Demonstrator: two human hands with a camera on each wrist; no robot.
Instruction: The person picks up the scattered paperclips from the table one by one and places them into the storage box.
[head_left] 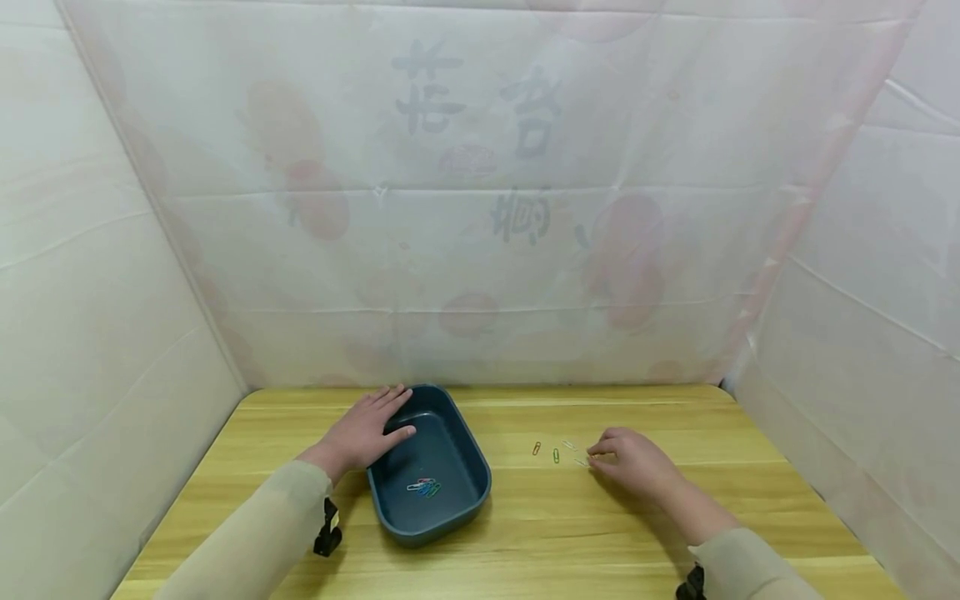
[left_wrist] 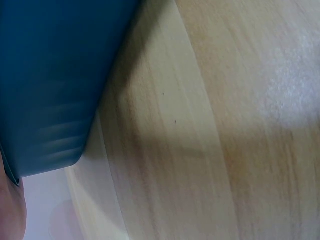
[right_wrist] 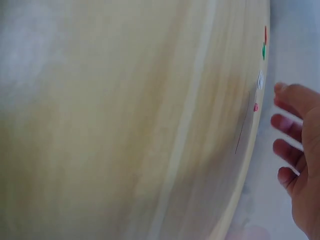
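left hand (head_left: 365,432) flat on blue tray (head_left: 459,508) rim, fingers straight together, right hand (head_left: 633,463) fingertips curled at loose paper clips (head_left: 556,455) on table (head_left: 570,533), pinch unclear, more clips (head_left: 424,487) in tray

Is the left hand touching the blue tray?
Touching. The head view shows the left hand lying flat on the blue tray, fingers straight over its near-left rim and thumb inside; no gap is visible.
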